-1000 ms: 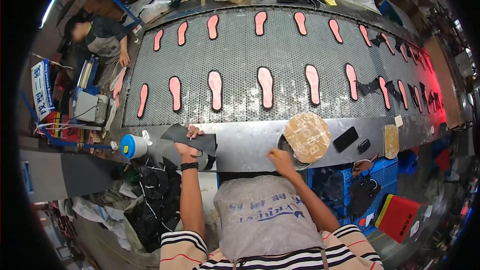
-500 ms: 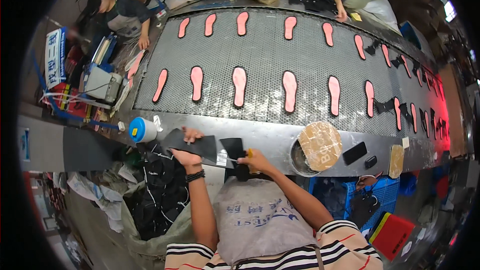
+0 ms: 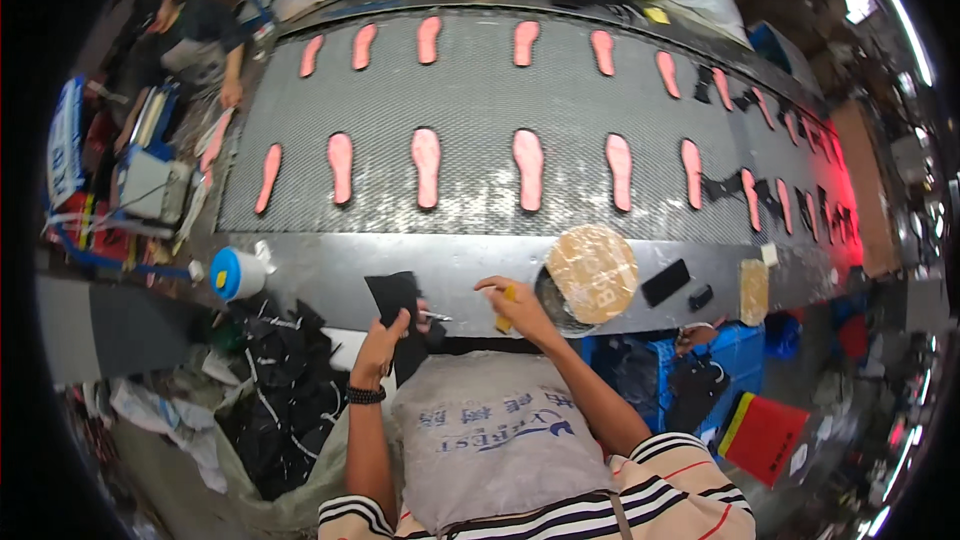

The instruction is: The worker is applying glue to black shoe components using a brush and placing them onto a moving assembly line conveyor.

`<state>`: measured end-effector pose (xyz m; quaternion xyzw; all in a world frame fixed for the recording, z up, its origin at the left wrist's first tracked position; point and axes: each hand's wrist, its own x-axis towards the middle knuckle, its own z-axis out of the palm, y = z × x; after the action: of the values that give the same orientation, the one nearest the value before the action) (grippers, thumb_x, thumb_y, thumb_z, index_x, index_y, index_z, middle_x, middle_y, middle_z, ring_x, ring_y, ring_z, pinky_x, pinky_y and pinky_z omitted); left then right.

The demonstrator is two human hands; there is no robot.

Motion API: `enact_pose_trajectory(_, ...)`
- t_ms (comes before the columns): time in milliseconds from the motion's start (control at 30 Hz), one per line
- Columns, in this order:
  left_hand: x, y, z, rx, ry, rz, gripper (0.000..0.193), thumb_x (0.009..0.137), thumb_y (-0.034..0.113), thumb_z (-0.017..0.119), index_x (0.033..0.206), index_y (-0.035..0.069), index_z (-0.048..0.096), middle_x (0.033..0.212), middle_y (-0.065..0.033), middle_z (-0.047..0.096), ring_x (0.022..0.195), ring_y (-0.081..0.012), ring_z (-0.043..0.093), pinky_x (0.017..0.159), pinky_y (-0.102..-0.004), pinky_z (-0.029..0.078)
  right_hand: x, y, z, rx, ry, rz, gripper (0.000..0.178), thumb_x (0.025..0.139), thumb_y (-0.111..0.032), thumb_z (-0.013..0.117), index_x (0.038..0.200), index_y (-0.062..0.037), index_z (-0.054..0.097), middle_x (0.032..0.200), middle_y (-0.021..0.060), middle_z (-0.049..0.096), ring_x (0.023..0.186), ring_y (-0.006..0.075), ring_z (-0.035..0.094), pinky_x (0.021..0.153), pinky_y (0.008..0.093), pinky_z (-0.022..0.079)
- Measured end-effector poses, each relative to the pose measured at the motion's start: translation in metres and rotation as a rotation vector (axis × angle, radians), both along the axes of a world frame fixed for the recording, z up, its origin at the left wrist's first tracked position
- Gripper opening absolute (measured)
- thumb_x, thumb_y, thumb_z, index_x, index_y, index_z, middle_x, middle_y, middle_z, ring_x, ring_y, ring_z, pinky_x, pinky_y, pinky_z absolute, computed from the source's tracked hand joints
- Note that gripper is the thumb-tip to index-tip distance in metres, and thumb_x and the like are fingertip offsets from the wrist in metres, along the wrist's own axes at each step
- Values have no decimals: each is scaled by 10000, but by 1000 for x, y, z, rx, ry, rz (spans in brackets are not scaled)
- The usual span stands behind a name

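My left hand (image 3: 378,342) grips a folded black sheet piece (image 3: 395,290) over the near metal edge of the bench. A thin shiny strip (image 3: 433,316) shows beside its fingers; what it is I cannot tell. Apart from the piece, to its right, my right hand (image 3: 522,312) is closed around a tool with a yellow handle (image 3: 505,308), its forefinger pointing left. The working end of that tool is not clear. Just right of this hand stands a round metal pot (image 3: 556,302), partly covered by a tan cardboard disc (image 3: 597,275).
Pink shoe-sole shapes (image 3: 528,170) lie in two rows on the mesh conveyor (image 3: 380,100). A white tub with blue lid (image 3: 232,273), phone (image 3: 665,283) and sack of black pieces (image 3: 285,380) are nearby. Two co-workers sit beyond, one at left (image 3: 195,50).
The black piece, spread wide before, is now folded upright in my left hand. My right hand has drawn away from it. The whole view has shifted, so the bench appears farther left.
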<state>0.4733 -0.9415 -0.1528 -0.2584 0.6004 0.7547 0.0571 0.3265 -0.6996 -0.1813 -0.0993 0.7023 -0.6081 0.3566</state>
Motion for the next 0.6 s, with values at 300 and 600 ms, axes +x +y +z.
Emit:
enact_pose_trajectory(300, -25, 44, 13, 444, -95, -177, 309, 965, 159, 686, 1170, -20, 539, 898, -148, 701, 758, -250, 713, 693, -374, 610, -7, 13, 35, -161, -83, 354, 229, 919, -214, 686, 1056, -32, 703, 722, -32, 564, 669, 68, 498, 598, 264, 407)
enact_pose_trajectory(600, -54, 69, -16, 245, -169, -113, 238, 963, 80, 645, 1159, -10, 543, 949, -110, 689, 760, -203, 703, 694, -325, 602, 12, 41, 9, 183, 376, 221, 152, 891, -191, 668, 917, -42, 647, 845, 158, 672, 793, 360, 644, 719, 409, 493)
